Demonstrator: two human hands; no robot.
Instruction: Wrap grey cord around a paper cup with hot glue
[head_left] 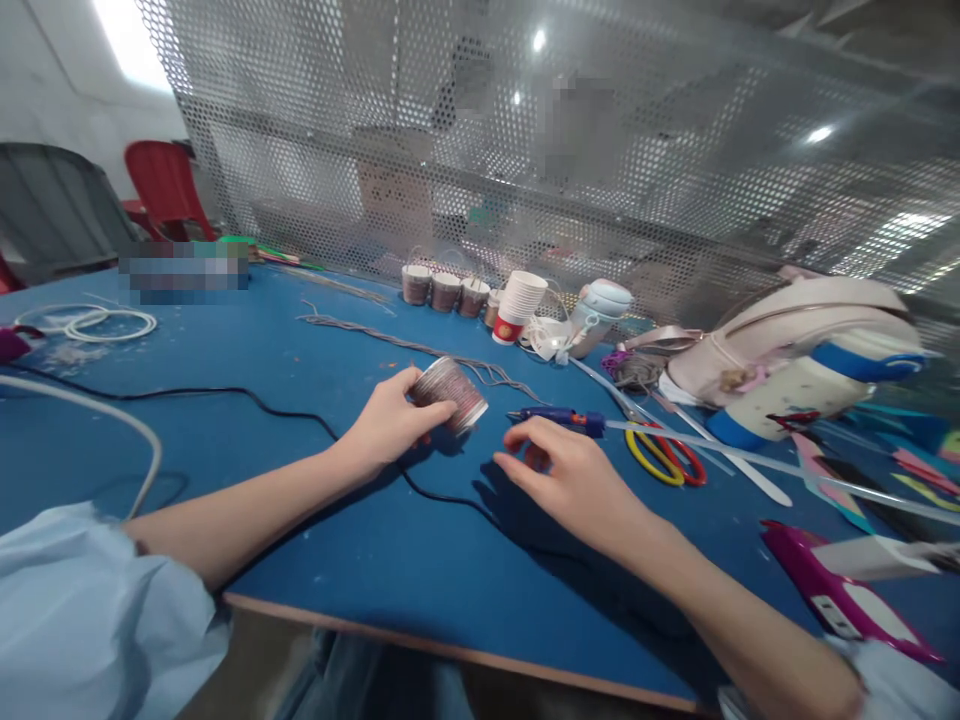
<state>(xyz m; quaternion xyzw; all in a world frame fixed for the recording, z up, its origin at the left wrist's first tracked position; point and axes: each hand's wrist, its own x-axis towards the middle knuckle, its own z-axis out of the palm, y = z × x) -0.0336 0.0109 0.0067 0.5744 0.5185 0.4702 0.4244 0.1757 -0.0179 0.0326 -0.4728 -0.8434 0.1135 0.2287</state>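
Observation:
A paper cup wrapped in brownish-grey cord (451, 392) is tilted on its side above the blue table, with my left hand (401, 415) closed around its left end. To the right, my right hand (559, 465) hovers apart from the cup, its thumb and fingers curved with a gap between them; nothing shows in it. Just behind that hand lies a blue glue gun (562, 418) with a long clear glue stick out of its rear. Loose strands of grey cord (420, 346) stretch across the table behind the cup.
Several wrapped cups (445, 290) and a stack of paper cups (519, 305) line the back by a perforated metal screen (315, 170). Scissors (664, 455), a bottle (810, 385) and a pink bag (757, 330) are at right. A black cable (247, 398) crosses the table (337, 560).

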